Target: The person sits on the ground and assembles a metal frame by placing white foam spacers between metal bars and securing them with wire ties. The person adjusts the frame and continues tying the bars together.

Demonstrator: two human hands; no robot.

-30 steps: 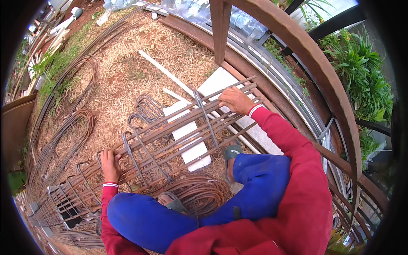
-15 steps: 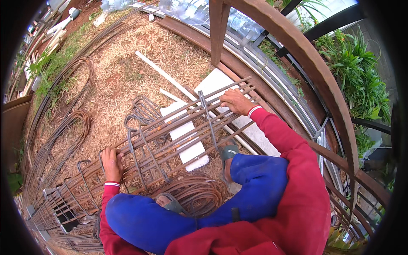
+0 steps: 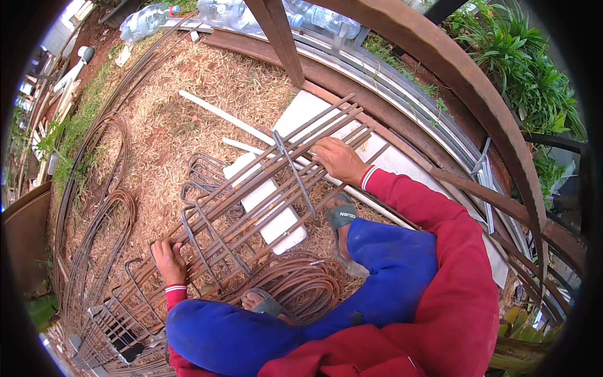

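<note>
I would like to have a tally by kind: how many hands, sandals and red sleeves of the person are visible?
Hands (left hand, right hand): 2
Sandals: 2
Red sleeves: 2
Total: 6

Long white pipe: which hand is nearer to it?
Right: the right hand holds the rusty bars near the white pipe; the left hand, farther down the bars, is well to the pipe's lower left.
</note>
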